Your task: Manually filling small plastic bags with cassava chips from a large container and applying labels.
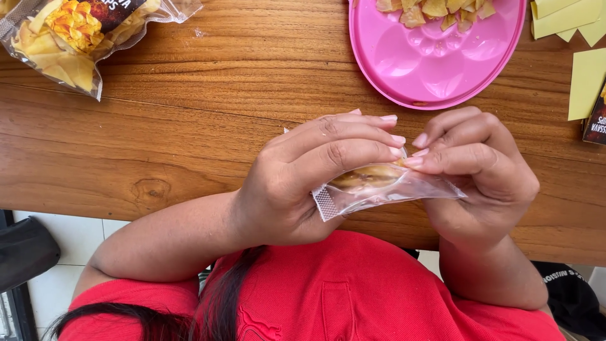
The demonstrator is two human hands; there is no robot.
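Above brown wooden worktop [189, 126] edge: left hand [303, 183] and right hand [473, 170] both pinch small clear plastic sachet [379, 189] holding brownish chip, fingertips meeting at top. Pink round plastic tray [435, 69] beyond; open chip bag [76, 38] far left.

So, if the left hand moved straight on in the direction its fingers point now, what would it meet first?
The left hand has its fingers pointing at the right hand, and the fingertips nearly touch. It would meet the right hand's fingertips first, just above the small clear packet that both hands hold.
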